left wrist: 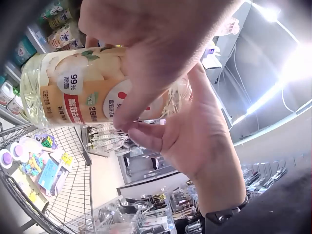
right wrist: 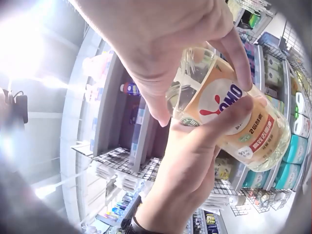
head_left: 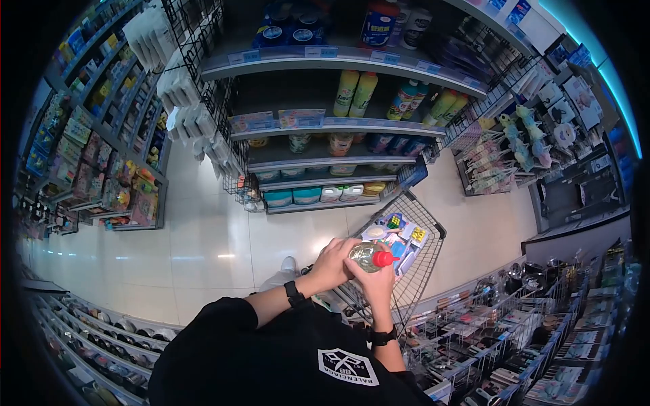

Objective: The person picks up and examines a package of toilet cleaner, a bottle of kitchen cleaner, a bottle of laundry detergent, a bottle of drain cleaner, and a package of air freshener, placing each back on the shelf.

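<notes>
Bottle (left wrist: pixel 73 90) — held (near cart (head_left: pixel 439 233), seemingly).

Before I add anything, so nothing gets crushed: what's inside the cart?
The cart holds a puzzle cube, a yellow item, a flat blue item and more. From the head view, the bottle, left hand and right hand cover part; anything underneath the pile is hidden.

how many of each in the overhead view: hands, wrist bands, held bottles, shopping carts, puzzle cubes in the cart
Left hand and right hand: 2
Left wrist band and right wrist band: 2
Held bottle: 1
Shopping cart: 1
Puzzle cube: 1
Total: 7
</notes>
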`<state>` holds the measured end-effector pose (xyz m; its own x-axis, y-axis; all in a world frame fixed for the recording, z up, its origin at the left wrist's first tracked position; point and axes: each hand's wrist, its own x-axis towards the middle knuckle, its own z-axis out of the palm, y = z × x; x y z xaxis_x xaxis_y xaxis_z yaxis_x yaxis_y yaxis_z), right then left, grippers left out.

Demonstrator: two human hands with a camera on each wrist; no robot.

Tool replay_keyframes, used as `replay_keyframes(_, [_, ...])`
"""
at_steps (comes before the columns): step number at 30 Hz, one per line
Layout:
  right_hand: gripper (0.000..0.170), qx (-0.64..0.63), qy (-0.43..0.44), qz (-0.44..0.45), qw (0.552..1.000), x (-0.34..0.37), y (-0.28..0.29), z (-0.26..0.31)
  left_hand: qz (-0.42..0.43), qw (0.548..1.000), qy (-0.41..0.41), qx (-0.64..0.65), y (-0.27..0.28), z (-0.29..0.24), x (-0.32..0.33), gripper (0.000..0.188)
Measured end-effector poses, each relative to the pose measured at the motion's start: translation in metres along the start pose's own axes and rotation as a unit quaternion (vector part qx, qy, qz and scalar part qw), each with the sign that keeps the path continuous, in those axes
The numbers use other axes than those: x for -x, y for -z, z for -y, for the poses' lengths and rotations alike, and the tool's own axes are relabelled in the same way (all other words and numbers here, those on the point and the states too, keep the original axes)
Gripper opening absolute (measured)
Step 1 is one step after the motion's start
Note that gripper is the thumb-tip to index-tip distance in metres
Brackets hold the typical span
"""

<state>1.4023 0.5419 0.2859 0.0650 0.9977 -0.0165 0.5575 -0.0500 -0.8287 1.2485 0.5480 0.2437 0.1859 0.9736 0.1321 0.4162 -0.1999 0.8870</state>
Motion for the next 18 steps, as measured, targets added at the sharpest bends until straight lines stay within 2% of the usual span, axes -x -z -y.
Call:
replay_keyframes(2, [0.092,-0.039,0.011,-0.016,0.999,-0.022,-0.012,-0.008,-0.042,0.999,-0.029,0.008,-0.001,0.017,-0.016,0.064])
replay_keyframes(4, [0.088,-0.025,0.017,-0.010,0.999,-0.043,-0.020,-0.004,-0.021,0.999,-0.011,0.027,0.001,0.036,-0.031,0.069])
replay_keyframes(6, [0.086,0.000,0.040,-0.039,0.998,-0.070,-0.034,-0.015,-0.044,0.997,-0.032,0.052,0.006,0.054,-0.048,0.082])
replay_keyframes(7, [0.084,-0.014,0.024,-0.025,0.999,-0.089,-0.039,-0.017,-0.043,0.995,0.017,0.085,0.008,0.060,-0.047,0.092])
replay_keyframes(8, [0.084,-0.009,0.020,-0.028,0.999,-0.106,-0.043,-0.019,-0.038,0.995,0.016,0.091,0.007,0.069,-0.041,0.092])
replay_keyframes(10, [0.082,-0.002,-0.024,-0.023,0.999,-0.144,-0.051,-0.012,0.085,0.987,0.121,-0.062,0.005,0.095,-0.019,0.100])
replay_keyframes(12, [0.084,0.032,0.003,-0.037,0.999,-0.188,-0.066,-0.022,0.243,0.941,0.182,-0.150,-0.002,0.130,0.009,0.102])
replay_keyframes(14, [0.085,0.057,0.043,-0.067,0.995,-0.230,-0.087,-0.039,0.262,0.919,0.218,-0.196,-0.008,0.163,0.034,0.093])
replay_keyframes(15, [0.085,0.060,0.039,-0.065,0.995,-0.254,-0.099,-0.050,0.265,0.919,0.220,-0.193,-0.017,0.182,0.047,0.093])
replay_keyframes(16, [0.086,0.060,0.058,-0.077,0.993,-0.280,-0.113,-0.060,0.308,0.914,0.257,-0.064,-0.028,0.204,0.059,0.082])
replay_keyframes(17, [0.086,0.060,0.077,-0.088,0.991,-0.303,-0.124,-0.066,0.344,0.891,0.289,0.067,-0.033,0.217,0.063,0.072])
replay_keyframes(18, [0.086,0.062,0.071,-0.086,0.992,-0.322,-0.133,-0.068,0.347,0.888,0.293,0.069,-0.030,0.217,0.058,0.072])
